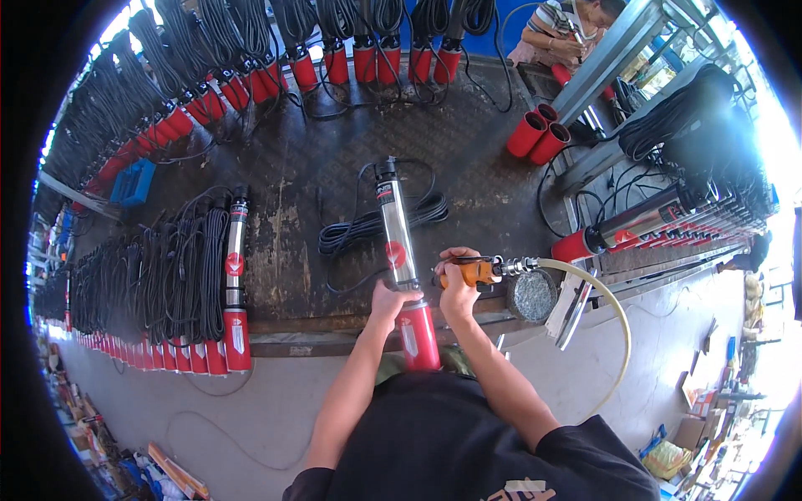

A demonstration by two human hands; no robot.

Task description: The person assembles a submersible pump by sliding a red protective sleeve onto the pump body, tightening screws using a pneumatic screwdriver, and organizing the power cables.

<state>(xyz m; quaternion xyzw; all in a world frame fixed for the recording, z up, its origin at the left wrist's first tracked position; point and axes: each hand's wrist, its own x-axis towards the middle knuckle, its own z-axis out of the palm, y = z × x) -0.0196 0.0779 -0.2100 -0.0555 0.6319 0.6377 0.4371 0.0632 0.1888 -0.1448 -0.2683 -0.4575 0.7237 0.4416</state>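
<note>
- While the left hand (391,306) curled around the joint of a silver-and-red cylinder (404,269), its thumb lying across the front, the cylinder slanted upright through the frame's centre; a pale mark (408,338) showed on its red lower end.
- Just right of centre, the right hand (456,288) gripped an orange tool (478,272), fingers wrapped round it; a pale hose (619,317) curved from it toward the lower right.
- Farther up the cylinder sat a round red emblem (395,255) and a dark label (385,194) with light lettering.
- Left of centre, another cylinder (236,284) bore a similar red emblem.
- Toward the upper right stood three red cups (536,134).
- Farthest off, at the upper right, a person (564,37) sat in a striped top.
</note>
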